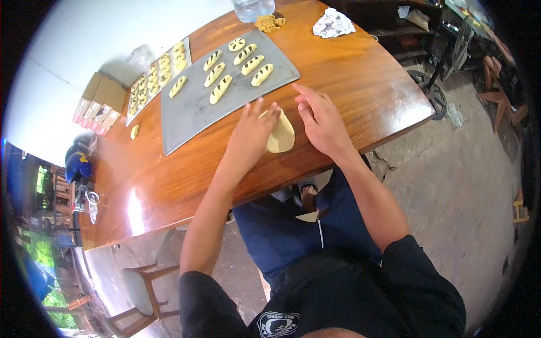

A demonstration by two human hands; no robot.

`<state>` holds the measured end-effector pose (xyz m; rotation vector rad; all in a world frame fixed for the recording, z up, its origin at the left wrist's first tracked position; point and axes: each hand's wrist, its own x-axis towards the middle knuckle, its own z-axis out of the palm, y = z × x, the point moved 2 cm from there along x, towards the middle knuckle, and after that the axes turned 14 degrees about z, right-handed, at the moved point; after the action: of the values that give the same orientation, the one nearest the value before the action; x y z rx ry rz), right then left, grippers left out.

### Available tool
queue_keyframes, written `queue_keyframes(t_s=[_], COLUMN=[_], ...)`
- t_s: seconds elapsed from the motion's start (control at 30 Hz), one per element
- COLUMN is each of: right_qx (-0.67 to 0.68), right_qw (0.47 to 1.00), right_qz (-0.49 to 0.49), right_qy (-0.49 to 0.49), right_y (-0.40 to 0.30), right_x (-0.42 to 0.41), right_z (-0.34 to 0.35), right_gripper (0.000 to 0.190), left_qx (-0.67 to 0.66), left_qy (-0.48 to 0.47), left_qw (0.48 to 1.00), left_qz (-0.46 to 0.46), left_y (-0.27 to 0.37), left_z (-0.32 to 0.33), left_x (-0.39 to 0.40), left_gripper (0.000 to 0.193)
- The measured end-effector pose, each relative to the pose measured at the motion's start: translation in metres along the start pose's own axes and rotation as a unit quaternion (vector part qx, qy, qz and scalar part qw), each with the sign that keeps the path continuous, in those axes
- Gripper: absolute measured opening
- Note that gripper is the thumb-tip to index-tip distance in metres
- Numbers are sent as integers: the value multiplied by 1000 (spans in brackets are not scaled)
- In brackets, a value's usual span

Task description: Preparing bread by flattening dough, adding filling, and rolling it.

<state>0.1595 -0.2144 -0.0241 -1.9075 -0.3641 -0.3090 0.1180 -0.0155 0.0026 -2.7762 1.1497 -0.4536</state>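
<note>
A flat oval piece of pale dough (281,136) lies on the wooden table in front of me. My left hand (253,129) rests over the dough's left and far edge with its fingers spread. To the right of the dough, my right hand (321,120) is apart from it, fingers extended and holding nothing. Beyond both hands is a metal baking sheet (186,122) bearing several long dough pieces (220,89) with dark filling showing through slits, and one round piece (236,44) with a radial pattern.
Another tray (143,95) of shaped dough lies at the far left, beside cardboard boxes (95,101). A small dough piece (134,132) sits on the table (169,181). Brown filling (266,23), a clear plastic container (252,8) and crumpled paper (333,23) are at the back.
</note>
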Motion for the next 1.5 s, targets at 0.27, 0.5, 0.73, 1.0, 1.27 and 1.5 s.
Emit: queue_keyframes(t_s=[0.27,0.5,0.73,1.0,1.27,1.5], right_qx=[32,14,-6,27,-125,-305], right_qw=[999,1000,1000,999,988,935], right_qz=[-31,-16,-24,-18,-87,-154], right_qy=[17,2,-7,3,-1,-96], right_y=[4,1,0,-2,-8,-24], right_x=[5,3,3,6,-3,-18], right_z=[2,1,1,1,6,11], right_gripper=[37,37,38,34,39,83], left_qx=[-6,48,83,114,-1,-66], left_qy=[-20,-13,-7,-78,-66,137], left_qw=[999,998,995,987,989,956], left_qz=[-33,-32,-45,-84,-136,-251], left_y=[2,16,21,31,28,22], left_z=[9,9,12,9,1,0], left_x=[8,11,10,21,-12,-43], left_gripper=[52,53,49,49,64,68])
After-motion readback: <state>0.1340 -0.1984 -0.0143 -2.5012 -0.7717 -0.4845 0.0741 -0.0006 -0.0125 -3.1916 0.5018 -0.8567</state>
